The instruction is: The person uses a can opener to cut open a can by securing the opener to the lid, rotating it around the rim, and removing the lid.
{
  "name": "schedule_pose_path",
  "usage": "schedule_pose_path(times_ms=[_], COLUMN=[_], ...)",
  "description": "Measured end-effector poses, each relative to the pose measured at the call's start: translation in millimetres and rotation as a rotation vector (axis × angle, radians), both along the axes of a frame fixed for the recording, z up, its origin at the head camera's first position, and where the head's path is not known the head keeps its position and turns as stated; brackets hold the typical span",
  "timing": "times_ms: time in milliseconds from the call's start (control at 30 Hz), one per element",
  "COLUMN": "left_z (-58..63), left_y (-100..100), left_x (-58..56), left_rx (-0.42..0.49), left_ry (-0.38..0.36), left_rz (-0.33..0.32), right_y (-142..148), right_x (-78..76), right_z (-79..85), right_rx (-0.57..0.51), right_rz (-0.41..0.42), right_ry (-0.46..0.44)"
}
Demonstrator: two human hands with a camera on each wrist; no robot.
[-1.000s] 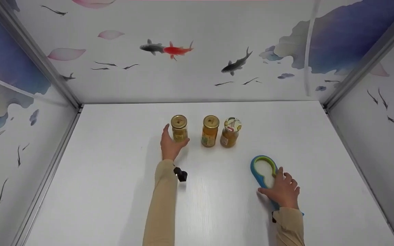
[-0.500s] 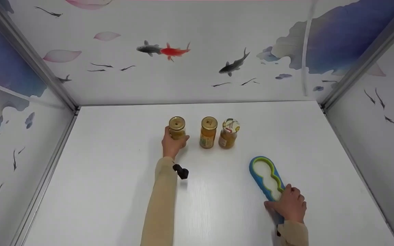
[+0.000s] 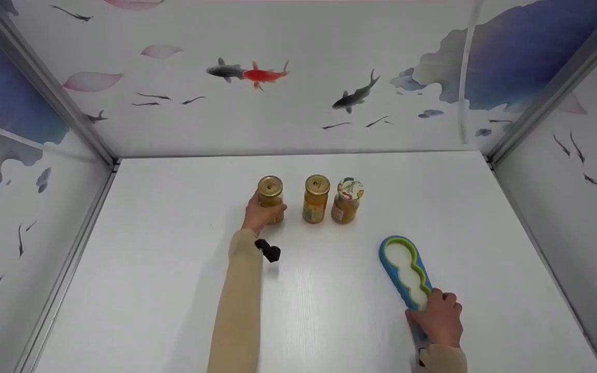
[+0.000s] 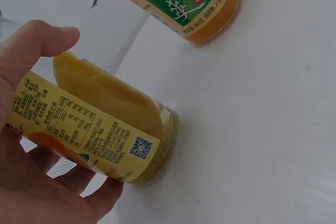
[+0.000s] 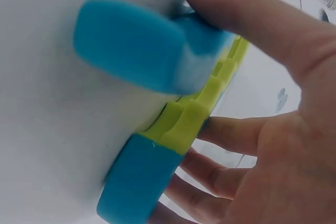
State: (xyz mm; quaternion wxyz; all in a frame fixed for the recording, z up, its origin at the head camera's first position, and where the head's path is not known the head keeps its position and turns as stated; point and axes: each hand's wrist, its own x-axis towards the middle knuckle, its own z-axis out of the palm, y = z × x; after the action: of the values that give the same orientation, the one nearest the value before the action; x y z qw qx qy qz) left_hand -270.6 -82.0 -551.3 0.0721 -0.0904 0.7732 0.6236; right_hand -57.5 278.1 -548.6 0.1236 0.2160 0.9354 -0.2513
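Note:
My left hand grips a glass jar with a gold lid, thumb on its right side and fingers round its left. In the left wrist view the jar shows yellow contents and a printed label, its base close to the white table. My right hand grips the handle end of a blue and green jar opener, thumb on one side and fingers on the other. The opener's stepped green inner edge shows in the right wrist view. Part of its handle is hidden under the palm.
Right of the held jar stands a gold-lidded jar of orange contents. Beside it is a jar with a patterned white lid. The white table is enclosed by printed panels at the back and sides.
My left hand has gone from spread around the jar to gripping it. The right hand has slid back along the opener and curled onto its handle end, uncovering more of the green openings.

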Motion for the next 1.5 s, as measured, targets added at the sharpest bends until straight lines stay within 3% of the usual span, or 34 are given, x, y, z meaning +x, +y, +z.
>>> schedule_pose_path(times_ms=[200,400,633,667,867,900,1200,1500], left_z=[1.4,-0.7,-5.8,-0.8,-3.6,-9.6,-16.3,-19.6], left_y=[-5,-8,-11,-11,-9,-8,-5,-4], left_x=[0.1,0.8,5.8,8.9,11.7,9.8,17.3,27.4], left_rx=[-0.027,-0.026,-0.012,-0.012,0.012,0.023,0.074,0.1], left_ry=[-0.012,-0.021,-0.005,-0.01,0.011,0.02,0.041,0.041], left_rz=[-0.093,-0.133,-0.196,-0.217,-0.276,-0.273,-0.309,-0.284], right_y=[3,6,7,7,3,2,-2,-11], right_x=[-1.5,-0.6,-2.9,-3.7,-10.3,-11.5,-19.6,-22.1], right_z=[-3.6,-9.2,-12.2,-11.7,-6.1,-5.5,-1.0,2.5], right_rx=[0.079,0.119,0.064,0.049,0.034,0.038,0.028,0.024], right_rz=[-0.015,0.013,0.063,0.076,0.156,0.167,0.269,0.308], right_ry=[0.044,0.118,0.106,0.098,0.106,0.118,0.224,0.275])
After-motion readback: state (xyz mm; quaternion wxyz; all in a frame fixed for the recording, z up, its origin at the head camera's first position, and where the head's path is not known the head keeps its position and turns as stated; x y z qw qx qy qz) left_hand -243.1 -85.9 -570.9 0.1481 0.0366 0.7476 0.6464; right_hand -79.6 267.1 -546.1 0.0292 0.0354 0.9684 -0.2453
